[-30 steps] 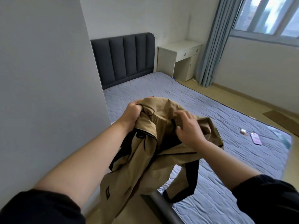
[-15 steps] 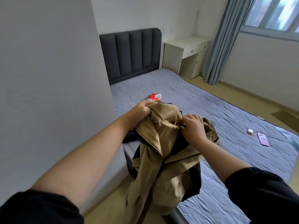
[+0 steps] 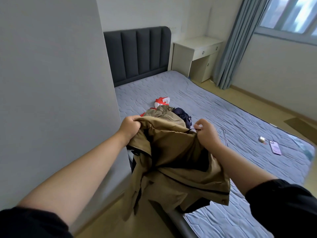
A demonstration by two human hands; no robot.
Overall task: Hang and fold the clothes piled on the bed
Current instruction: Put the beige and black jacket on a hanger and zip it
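Over the bed (image 3: 223, 103), my left hand (image 3: 130, 127) and right hand (image 3: 206, 134) grip the jacket (image 3: 173, 152) spread open; next I'd likely need the hanger (image 3: 226, 140) just beyond my right hand.

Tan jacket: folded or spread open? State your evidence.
Spread open, not folded: left hand and right hand hold the tan jacket apart at its upper edge, the rest hanging loose.

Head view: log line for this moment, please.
left hand: grips tan jacket | right hand: grips tan jacket | hanger: lying on bed | clothes pile: on bed
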